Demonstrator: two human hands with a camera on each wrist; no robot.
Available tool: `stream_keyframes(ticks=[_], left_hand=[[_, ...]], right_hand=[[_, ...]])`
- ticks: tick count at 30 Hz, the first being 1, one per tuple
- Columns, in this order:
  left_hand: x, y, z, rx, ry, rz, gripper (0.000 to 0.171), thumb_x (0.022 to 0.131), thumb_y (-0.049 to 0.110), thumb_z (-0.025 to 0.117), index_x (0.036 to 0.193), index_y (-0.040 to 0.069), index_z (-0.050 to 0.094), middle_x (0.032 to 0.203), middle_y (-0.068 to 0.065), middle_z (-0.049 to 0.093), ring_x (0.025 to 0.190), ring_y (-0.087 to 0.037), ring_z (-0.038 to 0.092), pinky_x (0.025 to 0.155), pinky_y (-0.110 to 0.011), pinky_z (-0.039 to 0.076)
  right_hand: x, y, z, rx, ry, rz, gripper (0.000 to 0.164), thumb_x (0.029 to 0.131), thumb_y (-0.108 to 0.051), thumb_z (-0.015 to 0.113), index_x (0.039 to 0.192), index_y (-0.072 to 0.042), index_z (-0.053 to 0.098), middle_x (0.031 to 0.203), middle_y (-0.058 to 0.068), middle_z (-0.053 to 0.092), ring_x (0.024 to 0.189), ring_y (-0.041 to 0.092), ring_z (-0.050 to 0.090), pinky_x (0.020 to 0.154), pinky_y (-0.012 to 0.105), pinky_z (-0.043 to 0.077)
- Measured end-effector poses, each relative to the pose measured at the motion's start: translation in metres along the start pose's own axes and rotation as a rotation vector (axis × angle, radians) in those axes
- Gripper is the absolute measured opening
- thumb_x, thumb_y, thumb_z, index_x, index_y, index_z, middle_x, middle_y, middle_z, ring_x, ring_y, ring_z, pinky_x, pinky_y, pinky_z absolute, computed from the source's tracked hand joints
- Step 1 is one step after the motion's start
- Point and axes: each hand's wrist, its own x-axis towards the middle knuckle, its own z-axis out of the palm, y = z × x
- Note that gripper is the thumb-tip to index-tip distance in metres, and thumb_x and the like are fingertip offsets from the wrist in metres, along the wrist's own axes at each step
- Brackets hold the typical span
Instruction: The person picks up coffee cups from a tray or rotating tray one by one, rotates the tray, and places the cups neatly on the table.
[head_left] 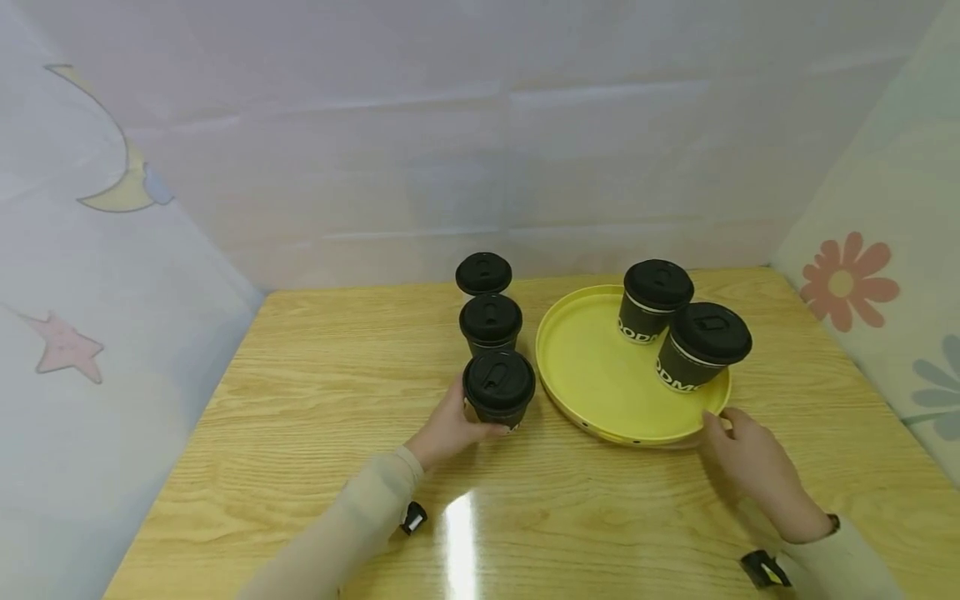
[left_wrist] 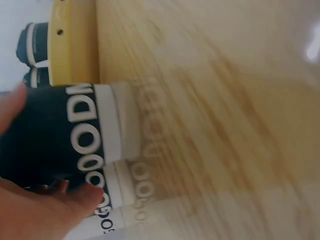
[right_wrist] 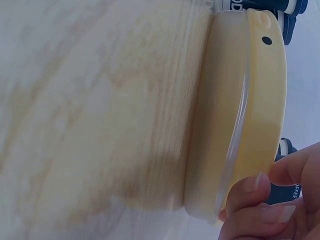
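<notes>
Front coffee cup (head_left: 499, 379): one, black, sip lid on, pale lettering; upright at the near end of a row on the wooden table (head_left: 300, 433), just left of the tray. Whether its base rests fully on the wood, I cannot tell.

Left hand (head_left: 452, 432): wrapped about that cup's side, below the lid. A sound hold, I judge; best kept on the body, since a lid may pop loose.

Middle cup (head_left: 491, 323) and rear cup (head_left: 483, 273): lidded, close behind in line. Drawing the front one toward the person first should spare them a knock.

Round yellow tray (head_left: 592, 375): one, raised rim, bare over its left part, the sensible spot for another cup.

Right hand (head_left: 750, 467): pinching the tray's near right rim; a light, level pressure ought to steady it without tipping.

Far tray cup (head_left: 656, 296) and near tray cup (head_left: 705, 342): upright, close together on the tray's right side; their weight there makes any tilt risky.
</notes>
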Motion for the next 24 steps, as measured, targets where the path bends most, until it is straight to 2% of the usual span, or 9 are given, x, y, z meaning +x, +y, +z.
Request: stream_keyframes(ticks=[6,10,16,20,24], left_hand=[[0.006,-0.005,-0.005,-0.059,-0.045,0.005,0.089,0.076,0.002,0.083,0.149,0.014,0.033,0.147,-0.006,0.041,0.139,-0.025,0.032,0.114,-0.053,0.016],[0.007,-0.006,-0.008,-0.083,-0.067,0.012,0.09,0.077,0.002,0.082,0.15,0.015,0.031,0.146,-0.007,0.042,0.133,-0.027,0.04,0.112,-0.054,0.022],[0.007,-0.007,-0.005,-0.073,-0.068,0.031,0.094,0.074,0.003,0.085,0.149,0.017,0.032,0.145,-0.005,0.043,0.13,-0.024,0.043,0.11,-0.051,0.027],[0.006,-0.007,-0.002,-0.064,-0.053,0.036,0.094,0.073,0.006,0.086,0.149,0.017,0.032,0.146,-0.004,0.04,0.135,-0.023,0.037,0.112,-0.051,0.023],[0.003,-0.007,0.003,-0.065,0.005,0.029,0.095,0.074,0.008,0.086,0.149,0.012,0.027,0.147,-0.009,0.038,0.137,-0.027,0.034,0.113,-0.053,0.021]], right_hand=[[0.001,0.0,0.002,0.002,0.002,-0.006,0.062,0.107,-0.031,0.027,0.127,0.027,0.038,0.117,0.047,0.048,0.098,0.056,0.056,0.075,0.058,0.05],[0.001,-0.001,0.001,0.001,0.002,-0.001,0.061,0.107,-0.031,0.027,0.127,0.026,0.039,0.116,0.046,0.05,0.097,0.055,0.056,0.074,0.057,0.05],[0.0,-0.001,0.0,0.003,0.0,0.004,0.061,0.107,-0.031,0.027,0.126,0.025,0.04,0.114,0.045,0.052,0.096,0.054,0.057,0.072,0.056,0.05],[0.0,0.0,0.001,0.005,0.007,0.002,0.061,0.107,-0.03,0.027,0.126,0.026,0.039,0.116,0.046,0.05,0.098,0.056,0.056,0.074,0.058,0.049],[0.0,0.001,0.002,0.003,0.013,0.002,0.06,0.107,-0.03,0.028,0.126,0.026,0.039,0.116,0.046,0.049,0.099,0.057,0.055,0.076,0.059,0.049]])
